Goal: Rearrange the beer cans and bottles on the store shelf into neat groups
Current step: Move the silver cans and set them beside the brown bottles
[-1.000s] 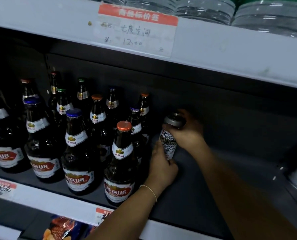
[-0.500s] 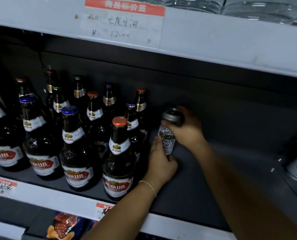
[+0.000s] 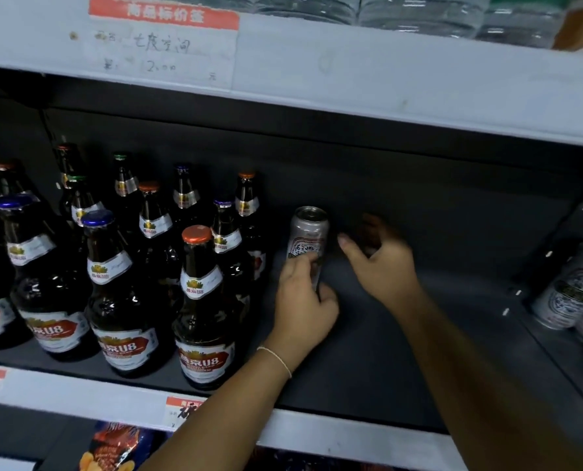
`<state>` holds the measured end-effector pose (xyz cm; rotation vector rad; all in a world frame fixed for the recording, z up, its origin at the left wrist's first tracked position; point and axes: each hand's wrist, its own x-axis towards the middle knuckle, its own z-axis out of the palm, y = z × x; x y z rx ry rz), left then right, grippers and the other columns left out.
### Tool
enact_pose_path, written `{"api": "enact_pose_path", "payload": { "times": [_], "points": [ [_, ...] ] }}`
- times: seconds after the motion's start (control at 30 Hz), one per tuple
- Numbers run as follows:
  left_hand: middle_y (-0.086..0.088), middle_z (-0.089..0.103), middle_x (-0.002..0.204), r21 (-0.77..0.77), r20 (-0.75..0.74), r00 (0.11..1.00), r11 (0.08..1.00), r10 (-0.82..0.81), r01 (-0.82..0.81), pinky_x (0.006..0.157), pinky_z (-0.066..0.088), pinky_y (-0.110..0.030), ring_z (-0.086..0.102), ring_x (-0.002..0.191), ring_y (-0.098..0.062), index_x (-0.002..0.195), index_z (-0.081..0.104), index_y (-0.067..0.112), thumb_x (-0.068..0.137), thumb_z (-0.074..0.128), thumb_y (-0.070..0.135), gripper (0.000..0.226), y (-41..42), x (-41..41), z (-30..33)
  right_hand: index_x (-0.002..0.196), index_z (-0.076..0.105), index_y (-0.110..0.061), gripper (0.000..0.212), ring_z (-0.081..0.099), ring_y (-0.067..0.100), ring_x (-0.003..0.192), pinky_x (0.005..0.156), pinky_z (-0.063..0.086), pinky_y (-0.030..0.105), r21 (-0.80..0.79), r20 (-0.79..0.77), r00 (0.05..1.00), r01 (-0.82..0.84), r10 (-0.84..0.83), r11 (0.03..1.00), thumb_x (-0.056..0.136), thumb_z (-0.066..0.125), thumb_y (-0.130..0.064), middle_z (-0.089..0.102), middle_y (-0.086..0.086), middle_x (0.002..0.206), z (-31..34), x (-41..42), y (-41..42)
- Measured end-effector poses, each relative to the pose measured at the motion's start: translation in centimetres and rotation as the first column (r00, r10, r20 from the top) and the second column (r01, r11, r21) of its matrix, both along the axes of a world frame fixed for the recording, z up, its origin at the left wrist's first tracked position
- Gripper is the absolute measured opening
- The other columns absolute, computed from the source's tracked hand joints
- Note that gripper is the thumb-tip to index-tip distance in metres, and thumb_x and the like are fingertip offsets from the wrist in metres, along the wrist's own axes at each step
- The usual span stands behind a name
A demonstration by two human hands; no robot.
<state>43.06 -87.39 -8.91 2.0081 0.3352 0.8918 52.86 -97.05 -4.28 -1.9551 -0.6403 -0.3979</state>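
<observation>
A silver beer can [image 3: 308, 234] with a red and blue pattern stands upright on the dark shelf [image 3: 378, 351], just right of a cluster of several brown beer bottles [image 3: 201, 300]. My left hand [image 3: 302, 300] grips the can's lower half, fingers and thumb curled round it. To the can's right, my right hand [image 3: 381, 260] hovers free of it, fingers spread and blurred. More patterned cans [image 3: 569, 294] lie at the shelf's far right.
A white shelf edge [image 3: 385, 83] with a handwritten price tag [image 3: 164, 42] runs overhead, with water bottles [image 3: 419, 11] above it. Snack bags [image 3: 120, 447] sit on the shelf below. Bare shelf floor stretches between the held can and the cans at the right.
My right hand has let go of the can's top and moved off to the right. My left hand now wraps the can's lower part.
</observation>
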Motion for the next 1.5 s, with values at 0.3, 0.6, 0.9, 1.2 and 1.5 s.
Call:
{"api": "enact_pose_path", "payload": {
  "times": [0.3,0.6,0.9,1.2,1.5],
  "points": [
    [-0.009,0.056,0.121,0.057,0.108,0.974,0.979,-0.201,0.196,0.098,0.045,-0.031,0.055,0.112,-0.020,0.125,0.053,0.006,0.083,0.048,0.014,0.043,-7.5,3.4,3.2,0.125,0.060,-0.011,0.038,0.063,0.008,0.091,0.086,0.053,0.025,0.037,0.003,0.989,0.145,-0.145,0.989,0.091,0.069,-0.024,0.062,-0.011,0.098,2.1,0.1,-10.1],
    [-0.004,0.050,0.139,-0.015,-0.010,0.852,0.852,-0.523,0.523,0.109,0.039,-0.034,0.048,0.127,-0.016,0.138,0.044,0.014,0.096,0.045,0.009,0.043,-19.0,8.2,3.9,0.117,0.062,-0.011,0.032,0.061,0.014,0.090,0.080,0.048,0.026,0.013,0.056,0.915,0.398,-0.398,0.917,0.091,0.068,-0.028,0.065,-0.003,0.100,3.3,0.9,-23.1],
    [-0.003,0.057,0.134,-0.118,-0.106,0.747,0.754,-0.657,0.646,0.108,0.041,-0.033,0.053,0.123,-0.016,0.136,0.049,0.015,0.099,0.043,0.013,0.038,-27.5,12.0,2.3,0.114,0.062,-0.007,0.046,0.062,0.036,0.099,0.091,0.048,0.049,0.008,0.190,0.740,0.656,-0.645,0.755,0.082,0.062,-0.041,0.067,0.013,0.105,1.4,3.9,-33.6],
    [0.000,0.057,0.135,-0.091,-0.167,0.740,0.757,-0.652,0.647,0.106,0.039,-0.026,0.052,0.124,-0.013,0.135,0.051,0.017,0.100,0.043,0.017,0.036,-29.4,13.3,1.0,0.124,0.050,-0.017,0.075,0.063,0.027,0.107,0.091,0.052,0.050,0.066,-0.091,0.808,0.588,-0.582,0.806,0.060,0.075,-0.047,0.064,0.002,0.115,-1.3,6.4,-36.6],
    [0.000,0.052,0.140,-0.127,-0.189,0.762,0.785,-0.619,0.607,0.106,0.033,-0.016,0.048,0.128,-0.010,0.139,0.046,0.013,0.101,0.041,0.012,0.038,-27.1,12.3,0.8,0.124,0.051,-0.019,0.066,0.064,0.022,0.104,0.089,0.052,0.039,0.084,-0.201,0.816,0.565,-0.542,0.821,0.068,0.085,-0.026,0.065,-0.004,0.111,-3.1,6.9,-37.3]
  ]
}}
